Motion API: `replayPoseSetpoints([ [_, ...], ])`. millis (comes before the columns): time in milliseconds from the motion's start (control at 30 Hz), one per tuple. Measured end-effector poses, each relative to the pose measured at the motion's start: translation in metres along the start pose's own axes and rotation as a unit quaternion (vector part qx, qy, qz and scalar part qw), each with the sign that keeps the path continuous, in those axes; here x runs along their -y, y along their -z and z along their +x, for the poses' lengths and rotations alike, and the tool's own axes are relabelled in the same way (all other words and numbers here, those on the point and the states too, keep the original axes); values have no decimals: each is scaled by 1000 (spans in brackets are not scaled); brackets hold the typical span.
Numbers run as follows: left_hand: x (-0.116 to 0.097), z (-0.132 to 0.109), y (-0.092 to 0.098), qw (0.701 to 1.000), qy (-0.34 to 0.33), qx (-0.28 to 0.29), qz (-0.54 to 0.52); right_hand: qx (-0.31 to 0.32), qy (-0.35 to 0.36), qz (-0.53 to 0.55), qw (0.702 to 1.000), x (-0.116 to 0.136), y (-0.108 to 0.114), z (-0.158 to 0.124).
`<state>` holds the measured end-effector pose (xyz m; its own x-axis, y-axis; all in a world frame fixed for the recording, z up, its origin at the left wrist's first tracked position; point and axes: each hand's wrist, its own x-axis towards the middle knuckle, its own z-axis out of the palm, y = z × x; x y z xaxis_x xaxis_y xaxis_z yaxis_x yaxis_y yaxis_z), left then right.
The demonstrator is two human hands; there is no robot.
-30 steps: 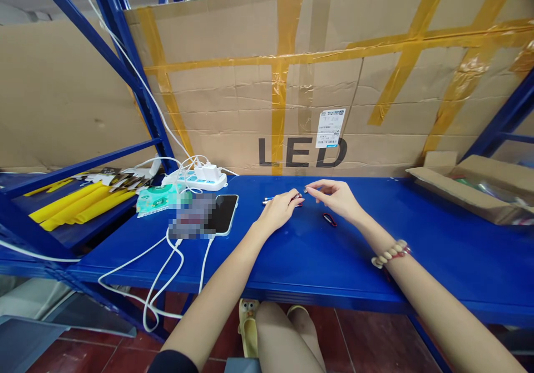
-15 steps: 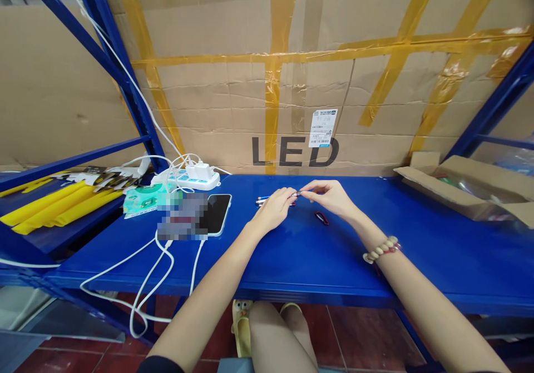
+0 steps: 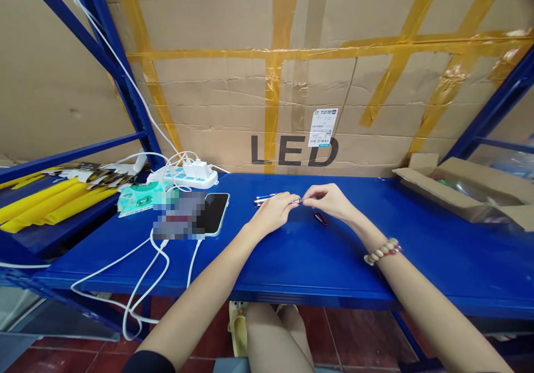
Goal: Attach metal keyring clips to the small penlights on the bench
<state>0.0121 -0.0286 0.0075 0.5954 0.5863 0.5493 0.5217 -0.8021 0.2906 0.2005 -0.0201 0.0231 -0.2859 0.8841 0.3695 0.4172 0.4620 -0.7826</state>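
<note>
My left hand (image 3: 273, 213) rests low over the table, its fingers closed on a slim, shiny pen-like thing (image 3: 297, 201), most of which the fingers hide. From the right, my right hand (image 3: 331, 200) pinches the end of that same thing between thumb and fingertips. Partly under the left hand lie several slim pens (image 3: 263, 198), blue and silver. A small dark oval item with a red rim (image 3: 320, 218) sits on the table just below my right hand, touched by neither hand.
On the blue table (image 3: 300, 262), a phone (image 3: 213, 214), a green packet (image 3: 139, 198), and a white power strip (image 3: 200, 178) with cables stand left. An open cardboard box (image 3: 454, 195) is at right. A large carton (image 3: 217, 100) walls off the back. Yellow packages (image 3: 62, 200) lie far left.
Both hands have shifted slightly right and down, still together at the pen-like thing. The view has moved slightly. The oval item stays on the table.
</note>
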Motion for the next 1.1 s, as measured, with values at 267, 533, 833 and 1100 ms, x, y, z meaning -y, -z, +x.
replayPoseSetpoints([
  [267,6,0,-5,999,21,-49,10,-26,-87,38,995,7,-9,-2],
  [533,2,5,-4,993,54,-32,-97,-13,-65,47,997,17,-1,-2],
  [833,1,3,-5,993,79,-10,-88,-13,-63,-52,997,11,10,-1],
  [1100,1,3,-3,976,212,-27,-31,61,-214,-209,952,-6,31,-6],
])
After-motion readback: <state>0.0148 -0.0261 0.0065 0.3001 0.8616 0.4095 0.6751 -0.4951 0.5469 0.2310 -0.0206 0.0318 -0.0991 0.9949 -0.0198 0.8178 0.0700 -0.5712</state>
